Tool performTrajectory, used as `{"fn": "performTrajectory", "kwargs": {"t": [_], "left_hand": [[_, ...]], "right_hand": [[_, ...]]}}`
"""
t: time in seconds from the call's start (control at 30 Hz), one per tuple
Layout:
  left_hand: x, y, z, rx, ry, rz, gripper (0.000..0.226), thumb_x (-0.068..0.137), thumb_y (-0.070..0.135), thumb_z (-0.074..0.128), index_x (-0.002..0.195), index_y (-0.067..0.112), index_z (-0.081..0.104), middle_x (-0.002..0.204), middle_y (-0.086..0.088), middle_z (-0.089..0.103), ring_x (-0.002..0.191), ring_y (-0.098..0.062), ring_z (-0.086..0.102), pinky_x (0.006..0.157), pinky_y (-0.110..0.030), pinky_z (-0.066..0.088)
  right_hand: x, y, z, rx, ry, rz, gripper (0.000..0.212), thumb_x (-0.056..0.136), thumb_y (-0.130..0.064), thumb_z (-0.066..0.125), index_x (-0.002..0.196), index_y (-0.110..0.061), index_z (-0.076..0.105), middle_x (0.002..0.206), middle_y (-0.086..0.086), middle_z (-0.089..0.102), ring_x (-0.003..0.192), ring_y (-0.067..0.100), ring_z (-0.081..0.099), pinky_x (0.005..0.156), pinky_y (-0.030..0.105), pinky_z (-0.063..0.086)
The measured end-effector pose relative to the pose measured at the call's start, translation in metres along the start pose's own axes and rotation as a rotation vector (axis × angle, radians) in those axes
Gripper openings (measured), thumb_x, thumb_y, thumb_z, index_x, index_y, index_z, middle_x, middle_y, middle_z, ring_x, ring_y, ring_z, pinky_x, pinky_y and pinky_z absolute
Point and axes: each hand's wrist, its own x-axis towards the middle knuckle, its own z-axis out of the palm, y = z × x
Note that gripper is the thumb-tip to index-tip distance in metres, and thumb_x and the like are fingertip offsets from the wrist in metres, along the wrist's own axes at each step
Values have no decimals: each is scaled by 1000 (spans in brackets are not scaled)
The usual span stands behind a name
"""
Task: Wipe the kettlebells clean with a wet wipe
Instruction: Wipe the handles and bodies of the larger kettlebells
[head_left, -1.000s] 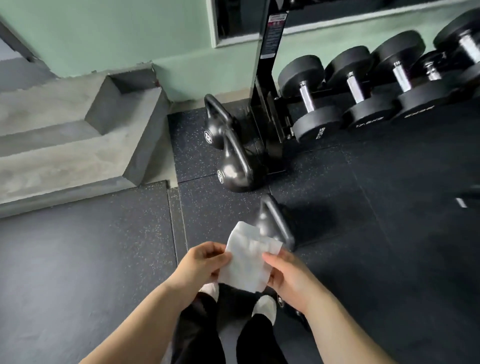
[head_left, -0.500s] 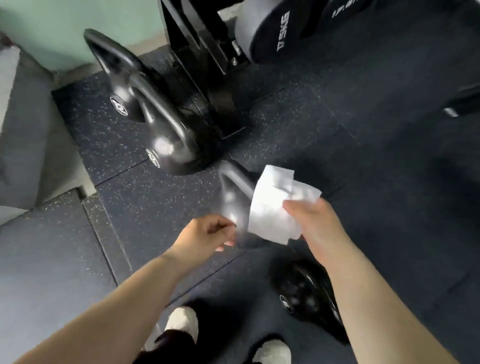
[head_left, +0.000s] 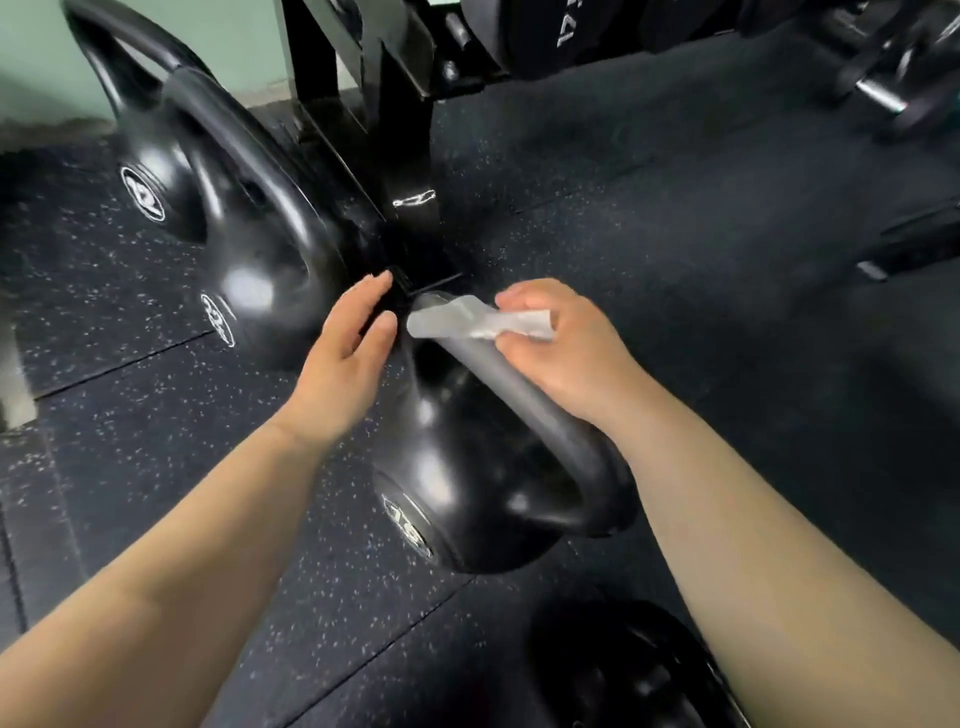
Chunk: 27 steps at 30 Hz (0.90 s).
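Observation:
A black kettlebell (head_left: 467, 499) stands on the rubber floor at the centre, its handle rising toward the top of the view. My right hand (head_left: 561, 348) presses a white wet wipe (head_left: 467, 322) onto the top of that handle. My left hand (head_left: 348, 353) hovers just left of the handle with its fingers apart and nothing in it. Two larger black kettlebells (head_left: 244, 260) stand one behind the other at the upper left. Part of another kettlebell (head_left: 623, 670) shows at the bottom edge, partly hidden by my right forearm.
A black rack post (head_left: 384, 130) stands right behind the near kettlebell. Dumbbells (head_left: 883, 67) lie at the top right. A dark object (head_left: 914, 244) sits at the right edge. Speckled rubber floor tiles (head_left: 130, 467) cover the ground; a green wall (head_left: 31, 67) lies at the upper left.
The view has dropped much closer to the floor. My right hand has brought the wipe down onto the kettlebell's handle. My left hand has let go of the wipe and moved beside the handle.

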Motion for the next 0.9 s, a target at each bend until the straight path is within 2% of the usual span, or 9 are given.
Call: {"fn": "performTrajectory", "kwargs": {"t": [0.07,0.17,0.23,0.33,0.43,0.57,0.73,0.8,0.9], "left_hand": [[4,4,-2,38,-59,6,37,95,16,37,132,16,40,134,10,34,128,-2,28,102,-7,21],[8,5,1,39,-124,11,34,94,20,39,128,15,46,121,14,45,115,3,40,82,9,29],[6,-1,3,36,-105,30,32,94,20,40,124,16,49,110,19,50,97,16,46,75,11,30],[5,-4,9,-9,-64,32,25,92,20,44,116,21,50,92,24,49,71,29,46,68,10,31],[7,1,16,-26,-30,-19,17,91,26,47,107,21,48,94,15,51,83,14,49,69,7,33],[16,1,18,51,-46,17,21,87,27,54,99,17,41,109,-1,48,95,-7,46,79,-12,38],[20,-7,16,45,-47,60,21,86,28,55,99,18,41,110,-2,49,92,-3,46,66,5,34],[17,-8,16,42,-45,54,21,86,28,55,99,20,42,112,-2,49,96,-5,45,65,6,33],[19,-5,11,51,-69,48,17,84,29,57,93,22,45,100,4,53,89,-3,50,63,2,37]], "right_hand": [[-7,0,3,-98,-103,-68,21,77,-7,62,71,-24,52,97,-11,46,90,9,48,72,11,36],[-27,8,-2,-160,-151,-136,27,70,-14,64,63,-32,46,98,-24,40,100,5,44,76,4,32],[-50,13,-8,-166,-199,-117,10,62,-32,60,64,-30,51,109,-28,38,109,-3,40,81,2,31],[-69,12,-12,-105,-79,-56,25,61,-50,54,59,-25,55,108,-21,50,100,-14,45,78,-4,29],[-49,3,-2,-167,123,4,21,76,-31,60,74,-10,58,84,-6,51,80,9,52,68,14,38],[-23,-9,19,-405,113,-5,28,84,-24,57,109,-15,57,107,3,58,98,23,53,76,28,36],[-26,-11,26,-413,123,-84,49,88,-20,51,134,-19,36,134,3,51,120,23,47,91,29,34],[-38,-2,24,-401,145,-56,52,85,-22,56,132,-19,36,133,2,50,118,22,46,87,25,31],[-59,12,18,-485,295,-111,30,76,-24,62,104,-12,62,107,6,67,96,27,62,78,32,45]]}}
